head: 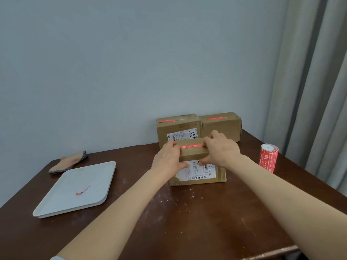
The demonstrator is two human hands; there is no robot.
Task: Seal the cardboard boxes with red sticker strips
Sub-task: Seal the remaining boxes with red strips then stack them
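Observation:
A small cardboard box (195, 156) with a white shipping label stands in the middle of the brown table, a red sticker strip (191, 146) lying across its top. My left hand (168, 159) grips its left end and my right hand (221, 150) grips its right end, fingers over the top edge and thumbs on the front face. Behind it against the wall stand two more boxes, the left box (178, 128) and the right box (221, 126), each with a red strip on top. A roll of red stickers (268, 157) stands upright to the right.
A white tray (62, 199) with a red scrap of sticker (82, 191) lies at the left. A folded cloth (69, 162) sits behind it. Grey curtains (319, 91) hang at the right, beside the table's right edge.

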